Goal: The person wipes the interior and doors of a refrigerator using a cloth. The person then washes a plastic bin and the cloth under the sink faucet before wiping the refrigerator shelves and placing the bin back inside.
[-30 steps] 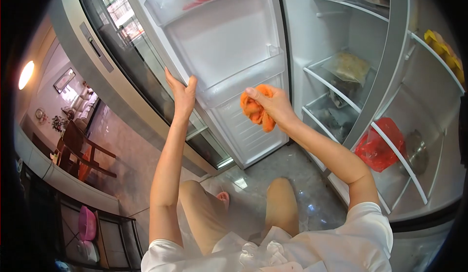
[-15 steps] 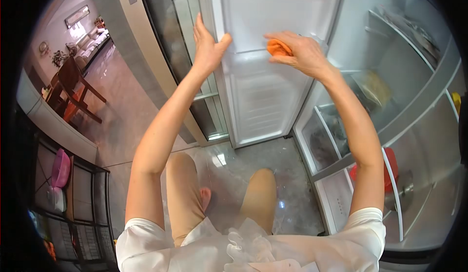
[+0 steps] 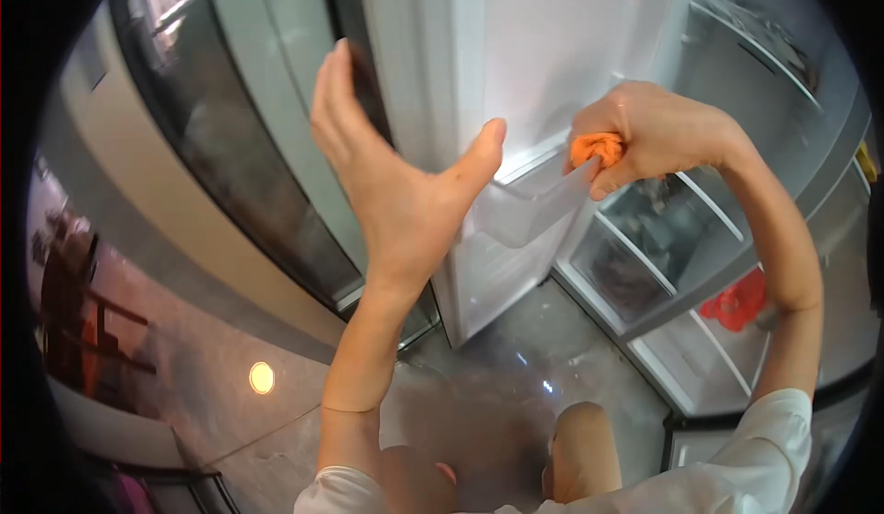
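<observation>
My left hand (image 3: pixel 396 182) is open, its fingers and thumb spread around the edge of the open fridge door (image 3: pixel 468 63). My right hand (image 3: pixel 654 136) is closed round a bunched orange cloth (image 3: pixel 597 149) at the right end of the clear door bin (image 3: pixel 529 208), with the thumb against the bin's rim. The fingertips of my right hand are partly hidden behind the cloth and the bin.
To the right stands the open fridge with white-edged shelves (image 3: pixel 709 205), and a red bag (image 3: pixel 737 300) lies low in it. A glass-panelled door (image 3: pixel 249 118) is at the left. A wooden chair (image 3: pixel 97 316) stands farther left on the floor.
The view has moved closer to the door. My right hand has gone from the door's inner panel to the bin with the orange cloth. My left hand stays at the door's edge.
</observation>
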`<state>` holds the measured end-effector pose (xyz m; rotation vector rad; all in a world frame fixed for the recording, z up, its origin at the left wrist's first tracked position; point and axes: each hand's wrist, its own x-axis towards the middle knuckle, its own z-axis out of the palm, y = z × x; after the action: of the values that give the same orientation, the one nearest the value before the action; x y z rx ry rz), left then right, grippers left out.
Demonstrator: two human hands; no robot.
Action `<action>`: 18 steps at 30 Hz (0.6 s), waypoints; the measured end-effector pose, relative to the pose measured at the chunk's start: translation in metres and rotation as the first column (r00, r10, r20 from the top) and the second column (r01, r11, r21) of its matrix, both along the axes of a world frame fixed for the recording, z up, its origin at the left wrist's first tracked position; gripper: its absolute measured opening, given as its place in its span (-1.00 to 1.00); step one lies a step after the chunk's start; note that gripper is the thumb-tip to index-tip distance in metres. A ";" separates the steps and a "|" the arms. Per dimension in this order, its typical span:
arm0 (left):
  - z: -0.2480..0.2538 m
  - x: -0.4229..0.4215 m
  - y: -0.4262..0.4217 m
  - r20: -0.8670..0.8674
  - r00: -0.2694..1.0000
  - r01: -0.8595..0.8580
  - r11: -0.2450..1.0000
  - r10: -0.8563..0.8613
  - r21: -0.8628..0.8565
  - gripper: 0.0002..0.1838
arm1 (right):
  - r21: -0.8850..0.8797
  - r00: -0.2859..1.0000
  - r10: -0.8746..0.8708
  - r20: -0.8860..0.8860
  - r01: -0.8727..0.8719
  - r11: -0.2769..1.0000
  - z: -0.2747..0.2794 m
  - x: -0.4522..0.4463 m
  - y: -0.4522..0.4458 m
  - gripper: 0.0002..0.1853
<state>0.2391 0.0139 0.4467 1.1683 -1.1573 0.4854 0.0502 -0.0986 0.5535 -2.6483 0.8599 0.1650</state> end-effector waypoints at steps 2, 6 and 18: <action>0.009 -0.002 0.004 -0.028 0.999 0.014 1.000 -0.015 -0.019 0.10 | -0.141 0.949 0.301 -0.094 -0.312 0.940 0.002 0.000 -0.013 -0.73; 0.018 -0.009 0.011 -0.066 0.998 -0.004 0.993 0.012 0.120 0.17 | -0.237 0.839 0.522 -0.152 -0.544 0.805 0.007 -0.002 -0.021 -0.90; 0.047 -0.020 0.022 -0.143 0.989 0.021 0.929 0.035 0.370 0.18 | -0.207 0.737 0.642 -0.211 -0.675 0.708 0.015 0.005 -0.034 -0.96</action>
<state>0.2189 0.0357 0.4938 1.5086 -1.1450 0.1815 0.0549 -0.1330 0.5687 -3.1218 -0.1111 0.4181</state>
